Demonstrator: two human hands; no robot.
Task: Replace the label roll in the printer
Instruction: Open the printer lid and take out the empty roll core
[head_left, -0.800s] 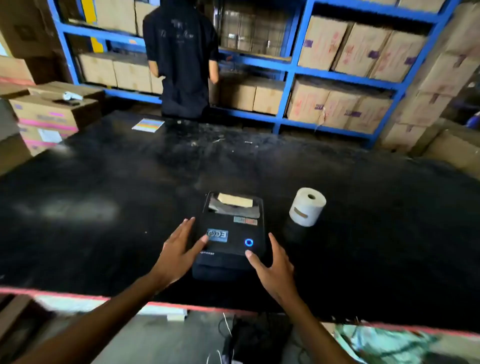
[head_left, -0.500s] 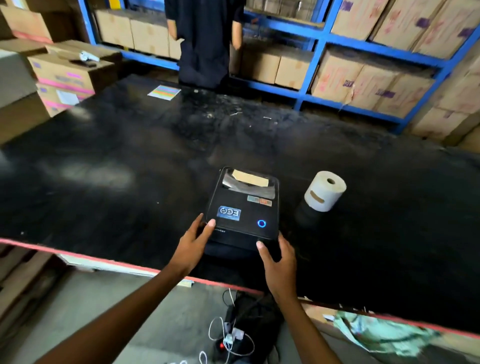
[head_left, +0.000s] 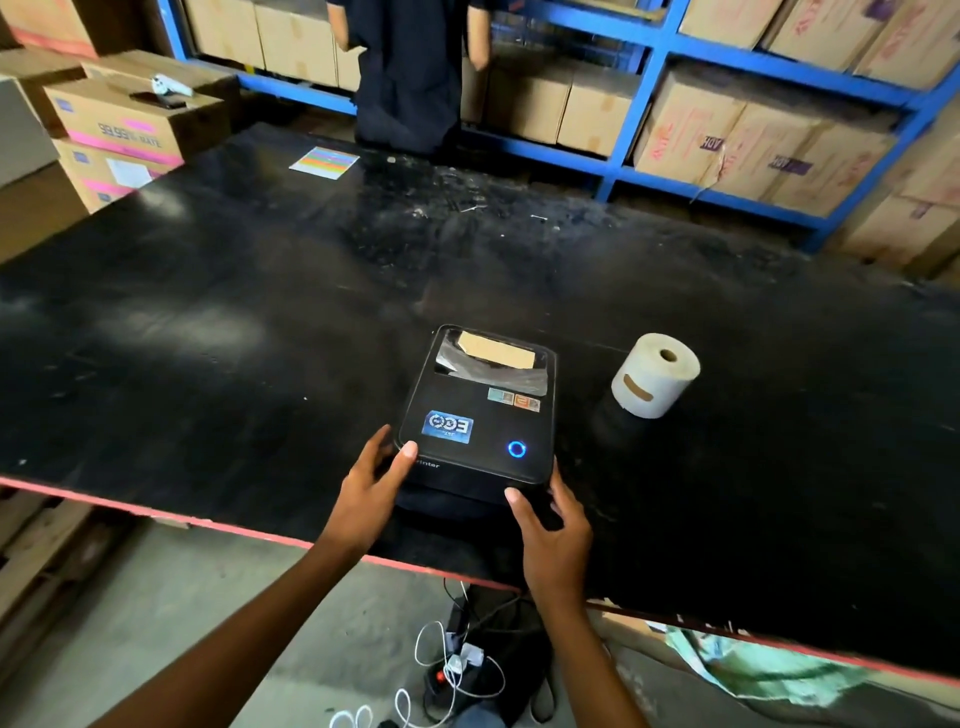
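Observation:
A black label printer (head_left: 480, 415) sits near the front edge of the black table (head_left: 234, 322), its lid down and a blue ring light lit on top. Through the lid's window I see a brown cardboard core. My left hand (head_left: 371, 486) grips the printer's front left corner, thumb on the lid edge. My right hand (head_left: 550, 525) holds the front right corner, thumb up against the lid. A white label roll (head_left: 655, 375) lies tilted on the table, just right of the printer and apart from it.
A person in dark clothes (head_left: 410, 73) stands at the table's far side before blue shelves (head_left: 649, 88) of cartons. Stacked boxes (head_left: 119, 130) stand at the left. A coloured sheet (head_left: 324, 162) lies at the far edge. Cables and a power strip (head_left: 457, 670) lie on the floor below.
Both hands slid from the top of the printer down to its front corners and closed on them. The view has tilted downward, closer to the printer.

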